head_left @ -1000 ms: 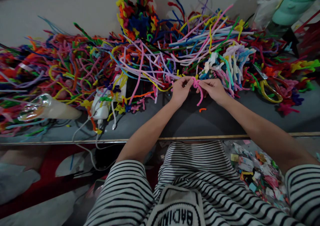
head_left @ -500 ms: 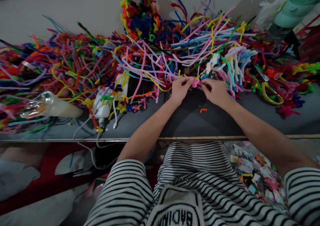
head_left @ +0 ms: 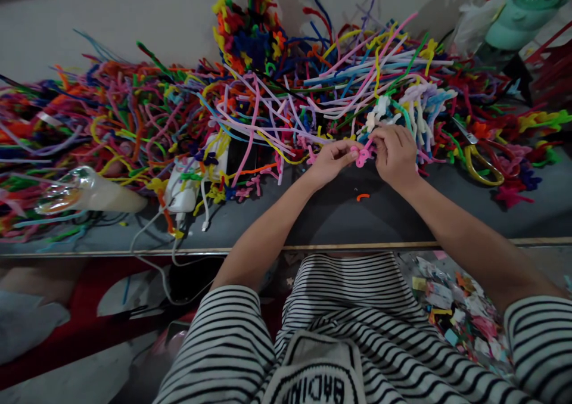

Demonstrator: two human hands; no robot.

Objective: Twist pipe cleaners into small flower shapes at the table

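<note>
A small looped pink pipe-cleaner piece (head_left: 363,156) is held between my hands above the dark table. My left hand (head_left: 330,162) pinches it from the left with thumb and fingertips. On the right, my right hand (head_left: 395,154) has its fingers curled at the piece's other side, thumb and fingertips closed on a pink end. A short orange bit (head_left: 363,197) lies on the table just below the hands. Behind them rises a tangled heap of coloured pipe cleaners (head_left: 268,112), with a white and pastel bunch (head_left: 422,109) right behind my right hand.
Yellow-handled scissors (head_left: 482,165) lie to the right. At left are a white power strip (head_left: 181,192) with cables and a plastic-topped pale bottle (head_left: 111,198). A green container (head_left: 513,22) stands back right. Scraps fill the floor (head_left: 469,314) below; a person's leg shows lower left.
My right hand has moved right and slightly up, turning its back more to the camera. The pink piece has shifted right and a little lower, with my left hand following.
</note>
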